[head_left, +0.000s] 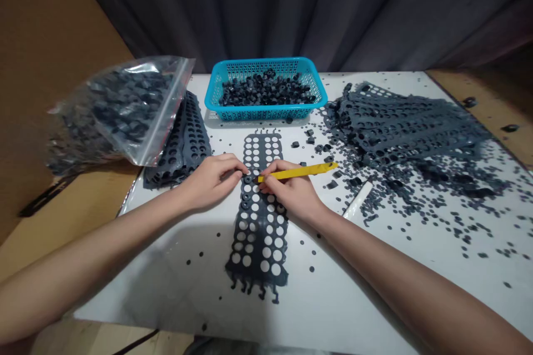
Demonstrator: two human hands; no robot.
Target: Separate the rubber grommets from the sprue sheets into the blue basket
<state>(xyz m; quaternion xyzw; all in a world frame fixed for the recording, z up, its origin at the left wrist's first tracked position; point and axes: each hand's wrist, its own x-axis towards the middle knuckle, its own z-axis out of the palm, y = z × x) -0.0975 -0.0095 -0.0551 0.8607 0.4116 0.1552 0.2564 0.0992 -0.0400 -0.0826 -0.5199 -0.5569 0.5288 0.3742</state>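
A dark rubber sheet with rows of round holes (261, 227) lies lengthwise on the white table. My right hand (291, 186) is closed around a yellow pointed tool (308, 171), whose dark tip touches a small part near the sheet's middle. My left hand (219, 177) rests at the sheet's left edge, thumb and forefinger pinched near a small black ring (247, 179); whether they grip a piece is too small to tell. Just below, a few more black rings (245, 201) sit on the sheet.
A blue basket (266, 108) of small black parts stands behind the sheet. At the left, a clear bag (125, 105) of black parts leans on stacked perforated sheets (187, 138). More sheets (400, 122), scattered bits and a white tool (358, 199) lie at the right.
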